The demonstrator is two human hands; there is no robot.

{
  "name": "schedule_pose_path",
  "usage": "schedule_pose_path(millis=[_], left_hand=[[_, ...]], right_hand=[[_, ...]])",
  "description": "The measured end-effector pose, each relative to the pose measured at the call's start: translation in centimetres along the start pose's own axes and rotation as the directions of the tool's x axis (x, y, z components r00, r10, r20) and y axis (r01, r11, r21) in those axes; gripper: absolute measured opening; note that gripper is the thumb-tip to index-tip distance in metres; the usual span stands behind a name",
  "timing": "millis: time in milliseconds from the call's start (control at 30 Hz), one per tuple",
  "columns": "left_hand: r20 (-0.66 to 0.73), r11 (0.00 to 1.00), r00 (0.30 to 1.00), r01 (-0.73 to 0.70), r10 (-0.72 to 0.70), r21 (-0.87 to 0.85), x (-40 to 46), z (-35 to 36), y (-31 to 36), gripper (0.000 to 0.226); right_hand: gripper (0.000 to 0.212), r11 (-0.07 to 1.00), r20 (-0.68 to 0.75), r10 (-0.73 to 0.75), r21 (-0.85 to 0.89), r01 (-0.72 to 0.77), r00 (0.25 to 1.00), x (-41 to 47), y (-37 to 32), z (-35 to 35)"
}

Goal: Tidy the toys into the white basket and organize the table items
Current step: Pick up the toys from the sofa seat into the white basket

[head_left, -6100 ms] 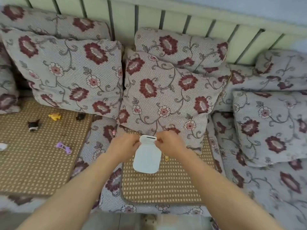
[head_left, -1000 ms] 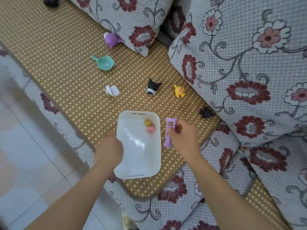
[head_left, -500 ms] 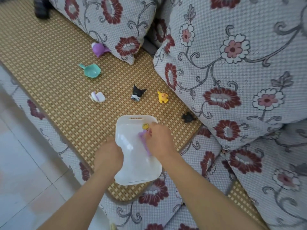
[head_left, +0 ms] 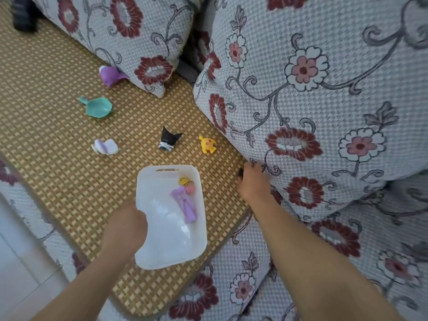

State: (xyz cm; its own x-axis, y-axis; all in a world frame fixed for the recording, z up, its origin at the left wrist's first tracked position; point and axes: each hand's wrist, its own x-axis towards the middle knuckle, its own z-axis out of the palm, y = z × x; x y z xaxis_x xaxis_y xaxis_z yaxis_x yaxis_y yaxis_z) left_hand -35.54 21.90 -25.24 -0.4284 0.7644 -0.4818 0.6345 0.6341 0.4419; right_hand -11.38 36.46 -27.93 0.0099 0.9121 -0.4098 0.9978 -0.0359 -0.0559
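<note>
The white basket [head_left: 162, 242] rests on the woven mat [head_left: 58, 181], and my left hand [head_left: 126, 225] grips its left rim. Inside lie a long purple toy [head_left: 185, 205] and a small yellow-and-pink toy [head_left: 186, 184]. My right hand [head_left: 253, 184] is at the mat's right edge under the big cushion, fingers curled over a small black toy [head_left: 239, 173] that mostly hides beneath them. Loose on the mat beyond the basket are a black-eared figure [head_left: 168, 141], a yellow figure [head_left: 207, 144], a white-and-purple toy [head_left: 105, 147], a teal scoop [head_left: 97, 108] and a purple cup-like toy [head_left: 111, 75].
Two floral cushions [head_left: 312, 100] lean over the back and right of the mat. A dark blurred object [head_left: 23, 17] sits at the far top left. Tiled floor [head_left: 14, 262] drops away off the sofa's left edge.
My right hand dropped the long purple toy into the basket, left it, and moved right onto the small black toy by the cushion. My left hand kept its hold on the basket.
</note>
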Motion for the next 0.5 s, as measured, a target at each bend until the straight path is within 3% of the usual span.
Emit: schedule_pose_path(millis=[133, 333, 433, 500], left_hand=[[0.017, 0.998, 0.999, -0.051, 0.05, 0.047, 3.2, 0.6, -0.4, 0.013], [0.071, 0.988, 0.99, -0.124, 0.118, 0.09, 6.4, 0.2, -0.6, 0.021], [0.07, 0.981, 0.99, -0.134, 0.125, 0.14, 7.6, -0.7, -1.0, 0.019], [0.101, 0.982, 0.988, -0.127, 0.114, 0.138, 8.1, -1.3, -1.0, 0.02]], right_hand=[[0.066, 0.984, -0.059, 0.059, -0.167, -0.068, 0.997, 2.0, -0.3, 1.7], [0.054, 0.984, -0.142, 0.072, -0.152, -0.093, 0.987, 2.8, -0.1, 3.2], [0.037, 0.975, -0.193, 0.117, 0.21, -0.075, 0.974, 2.4, -1.9, 2.1], [0.032, 0.864, -0.27, 0.186, 0.503, -0.026, 0.945, 1.3, -3.9, 0.1]])
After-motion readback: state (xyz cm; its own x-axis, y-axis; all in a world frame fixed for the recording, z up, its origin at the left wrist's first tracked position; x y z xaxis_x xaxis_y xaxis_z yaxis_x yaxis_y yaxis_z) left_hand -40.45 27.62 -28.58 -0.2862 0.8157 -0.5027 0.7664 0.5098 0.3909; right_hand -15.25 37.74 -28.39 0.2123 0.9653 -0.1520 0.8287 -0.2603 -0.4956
